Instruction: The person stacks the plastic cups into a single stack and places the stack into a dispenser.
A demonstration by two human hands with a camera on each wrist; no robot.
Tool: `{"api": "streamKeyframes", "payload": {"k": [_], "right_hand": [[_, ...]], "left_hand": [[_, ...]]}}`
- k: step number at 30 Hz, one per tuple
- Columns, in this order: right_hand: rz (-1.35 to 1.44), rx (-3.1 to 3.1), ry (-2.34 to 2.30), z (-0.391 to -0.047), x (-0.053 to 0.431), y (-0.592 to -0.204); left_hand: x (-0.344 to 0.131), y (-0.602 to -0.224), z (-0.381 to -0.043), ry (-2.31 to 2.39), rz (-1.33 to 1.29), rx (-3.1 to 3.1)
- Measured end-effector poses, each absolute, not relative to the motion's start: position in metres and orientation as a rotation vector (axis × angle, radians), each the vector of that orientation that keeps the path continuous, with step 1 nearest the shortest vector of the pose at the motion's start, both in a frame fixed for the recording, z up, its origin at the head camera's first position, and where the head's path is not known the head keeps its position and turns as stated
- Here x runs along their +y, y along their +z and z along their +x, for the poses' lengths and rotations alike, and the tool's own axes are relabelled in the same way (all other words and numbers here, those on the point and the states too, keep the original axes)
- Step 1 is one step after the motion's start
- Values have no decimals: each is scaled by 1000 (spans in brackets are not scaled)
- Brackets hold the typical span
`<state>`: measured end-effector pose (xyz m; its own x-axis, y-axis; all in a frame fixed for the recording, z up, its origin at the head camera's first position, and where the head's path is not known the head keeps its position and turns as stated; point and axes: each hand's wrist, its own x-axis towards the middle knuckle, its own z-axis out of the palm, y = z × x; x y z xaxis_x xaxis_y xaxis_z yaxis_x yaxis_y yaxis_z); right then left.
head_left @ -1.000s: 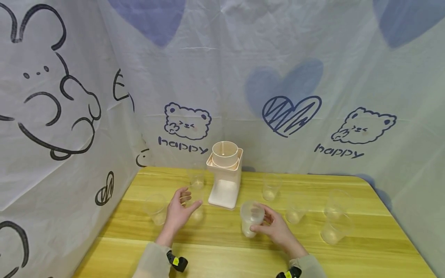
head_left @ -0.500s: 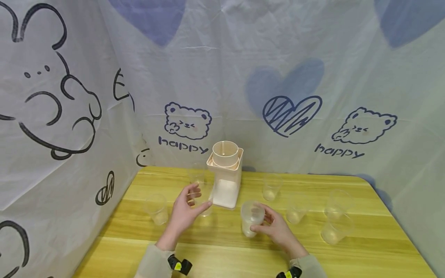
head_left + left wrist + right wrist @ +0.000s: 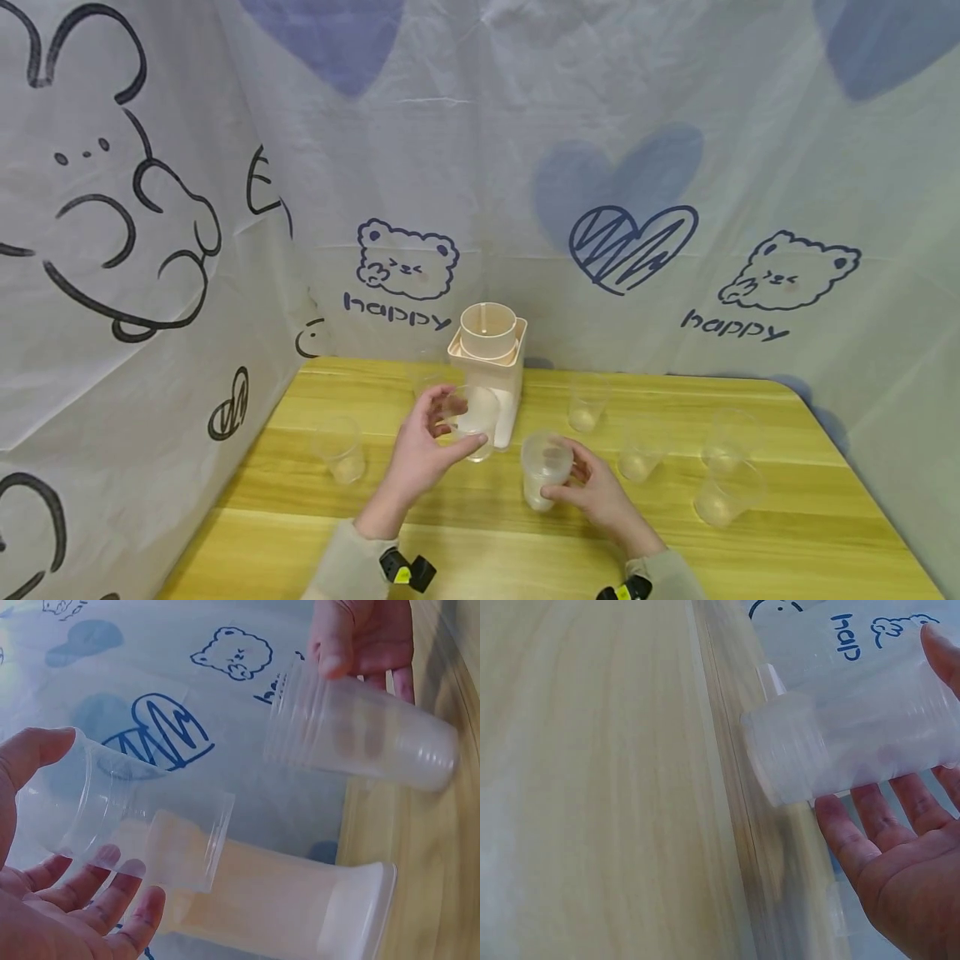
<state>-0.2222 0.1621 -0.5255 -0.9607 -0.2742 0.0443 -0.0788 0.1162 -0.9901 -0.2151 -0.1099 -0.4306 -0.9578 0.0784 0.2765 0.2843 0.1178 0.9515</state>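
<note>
My left hand (image 3: 420,454) holds a clear plastic cup (image 3: 478,417) by its upper part, thumb on one side and fingers on the other. That cup overlaps the lower front of a cream-coloured stand (image 3: 487,375) with a round tube on top. My right hand (image 3: 596,496) grips a stack of nested clear plastic cups (image 3: 542,479) to the right of the stand. Several rims show close together on this stack (image 3: 360,731) in the left wrist view. From the right wrist, the thumb and fingers lie on opposite sides of the stack (image 3: 855,739).
On the wood-grain table (image 3: 495,558), single clear cups stand apart: one cup (image 3: 341,454) at the left, another cup (image 3: 587,408) behind my right hand, and several more, including a cup (image 3: 717,500), at the right. A printed white curtain (image 3: 480,167) encloses the back and sides.
My left hand has moved right with the clear plastic cup, from left of the cream stand to in front of it. The right hand and its stack have stayed almost still.
</note>
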Motion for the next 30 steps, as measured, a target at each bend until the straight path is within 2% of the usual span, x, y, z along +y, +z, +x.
{"api": "streamKeyframes", "payload": {"k": [14,24,30], "right_hand": [[-349,2214,-1979,-223,162,-527],[-372,2206,-1984,-224,164,-529],[-368,2219,-1973,-223,164,-527]], "left_hand": [[-82,-420,-220,-1992,-569,-2209],[-64,-416,-220,-1939,-594,-2282],[-59,-424,-224,-1943,-670,-2249]]}}
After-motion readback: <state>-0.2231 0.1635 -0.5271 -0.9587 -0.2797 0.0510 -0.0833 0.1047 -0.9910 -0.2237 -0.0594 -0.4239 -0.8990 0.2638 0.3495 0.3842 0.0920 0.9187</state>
